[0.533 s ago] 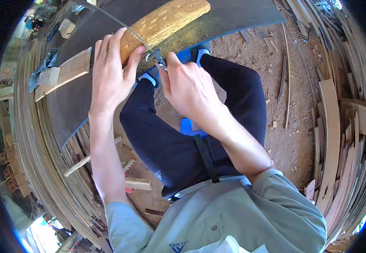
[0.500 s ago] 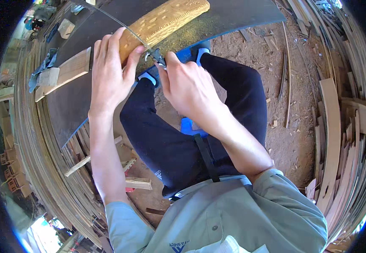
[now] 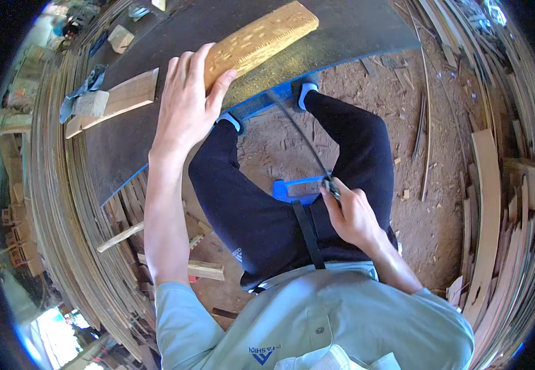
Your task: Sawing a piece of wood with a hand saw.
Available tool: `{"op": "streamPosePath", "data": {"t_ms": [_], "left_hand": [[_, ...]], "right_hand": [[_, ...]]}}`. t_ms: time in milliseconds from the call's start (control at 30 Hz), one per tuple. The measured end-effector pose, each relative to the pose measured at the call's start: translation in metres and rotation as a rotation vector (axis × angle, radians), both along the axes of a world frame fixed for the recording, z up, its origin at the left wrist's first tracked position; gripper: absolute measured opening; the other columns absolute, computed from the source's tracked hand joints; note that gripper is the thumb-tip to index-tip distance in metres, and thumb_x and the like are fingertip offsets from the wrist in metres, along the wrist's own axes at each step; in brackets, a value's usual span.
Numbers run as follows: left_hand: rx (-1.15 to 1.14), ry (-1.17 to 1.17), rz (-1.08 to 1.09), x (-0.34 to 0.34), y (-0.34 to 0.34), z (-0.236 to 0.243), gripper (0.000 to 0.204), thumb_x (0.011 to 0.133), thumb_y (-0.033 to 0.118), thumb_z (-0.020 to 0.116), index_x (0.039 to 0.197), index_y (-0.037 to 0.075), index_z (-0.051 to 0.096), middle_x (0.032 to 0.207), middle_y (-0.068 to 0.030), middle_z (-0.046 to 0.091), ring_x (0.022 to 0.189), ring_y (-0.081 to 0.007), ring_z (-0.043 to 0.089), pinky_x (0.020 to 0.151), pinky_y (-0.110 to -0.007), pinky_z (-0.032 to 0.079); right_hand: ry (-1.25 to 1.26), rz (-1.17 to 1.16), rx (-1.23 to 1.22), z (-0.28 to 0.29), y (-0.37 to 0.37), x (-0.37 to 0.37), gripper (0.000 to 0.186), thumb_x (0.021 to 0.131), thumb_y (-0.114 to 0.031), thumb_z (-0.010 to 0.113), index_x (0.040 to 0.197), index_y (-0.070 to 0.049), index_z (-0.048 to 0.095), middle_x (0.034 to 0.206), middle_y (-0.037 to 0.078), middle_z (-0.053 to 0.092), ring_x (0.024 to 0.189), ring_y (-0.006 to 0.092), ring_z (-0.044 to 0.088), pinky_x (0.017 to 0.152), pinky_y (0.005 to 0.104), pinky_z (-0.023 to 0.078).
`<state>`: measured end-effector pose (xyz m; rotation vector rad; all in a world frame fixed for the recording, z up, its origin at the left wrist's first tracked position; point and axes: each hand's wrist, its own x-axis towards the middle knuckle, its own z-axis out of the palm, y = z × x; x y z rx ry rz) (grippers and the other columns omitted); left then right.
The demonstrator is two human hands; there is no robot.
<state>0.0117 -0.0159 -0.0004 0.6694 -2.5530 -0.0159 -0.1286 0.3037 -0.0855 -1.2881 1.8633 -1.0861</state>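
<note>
A curved, yellowish wooden piece (image 3: 258, 46) lies on the dark tabletop, its upper face pitted and its near edge marked with small notches. My left hand (image 3: 187, 98) grips its left end, fingers over the top and thumb against the near side. Down by my right thigh, my right hand (image 3: 353, 216) is closed round the dark grip of a long thin metal tool (image 3: 301, 135). The tool points up toward the table's edge, apart from the wood. Seen edge-on, it could be a saw or a file; I cannot tell which.
Sawdust (image 3: 267, 71) covers the dark tabletop (image 3: 366, 31) near the wood. A flat board (image 3: 128, 98) with a pale block (image 3: 91, 103) and a blue-grey cloth (image 3: 82, 89) lies to the left. Stacked planks (image 3: 51, 185) line both sides. Below me is a blue seat (image 3: 281, 190).
My right hand has drawn the long tool back from the wood, down and to the right. My left hand stays on the wooden piece; the whole view has shifted slightly.
</note>
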Motion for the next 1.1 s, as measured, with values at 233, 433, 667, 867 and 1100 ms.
{"op": "streamPosePath", "data": {"t_ms": [233,433,667,867,1100], "left_hand": [[0.050,0.025,-0.040,0.004,0.003,0.001,0.053,0.105,0.031,0.068,0.144,-0.002,0.053,0.116,-0.0207,0.062,0.109,-0.0389,0.059,0.100,-0.050,0.049],[0.066,0.076,-0.046,0.003,0.003,0.000,0.054,0.102,0.030,0.072,0.141,-0.003,0.054,0.118,-0.0210,0.063,0.110,-0.0392,0.060,0.101,-0.050,0.049],[0.036,0.080,-0.057,0.003,0.001,-0.002,0.053,0.100,0.030,0.075,0.136,-0.003,0.056,0.116,-0.0202,0.064,0.109,-0.0394,0.060,0.098,-0.051,0.049],[0.017,0.077,-0.032,0.002,0.004,-0.003,0.052,0.100,0.030,0.075,0.136,-0.002,0.056,0.113,-0.0189,0.063,0.108,-0.0384,0.061,0.096,-0.051,0.050],[0.013,0.057,-0.037,0.002,0.004,-0.002,0.050,0.099,0.029,0.075,0.135,-0.001,0.057,0.114,-0.0186,0.063,0.107,-0.0382,0.061,0.095,-0.050,0.050]], "right_hand": [[0.076,0.008,-0.147,0.027,-0.085,-0.018,0.024,0.107,-0.018,0.063,0.095,0.001,0.056,0.062,0.027,0.059,0.062,0.0506,0.063,0.054,0.0583,0.046],[0.206,-0.024,-0.300,0.040,-0.157,-0.005,0.029,0.107,-0.021,0.064,0.093,0.004,0.059,0.060,0.026,0.060,0.058,0.0458,0.064,0.053,0.0516,0.049],[0.210,-0.023,-0.252,0.043,-0.174,0.003,0.034,0.107,-0.028,0.060,0.091,0.002,0.055,0.063,0.030,0.063,0.064,0.0519,0.066,0.062,0.0600,0.056],[0.271,-0.063,-0.280,0.040,-0.176,0.003,0.033,0.107,-0.025,0.063,0.090,0.002,0.055,0.059,0.027,0.060,0.059,0.0479,0.065,0.055,0.0557,0.052],[0.233,-0.038,-0.186,0.048,-0.175,0.003,0.034,0.107,-0.028,0.059,0.092,0.003,0.055,0.065,0.030,0.064,0.064,0.0514,0.068,0.061,0.0605,0.056]]}}
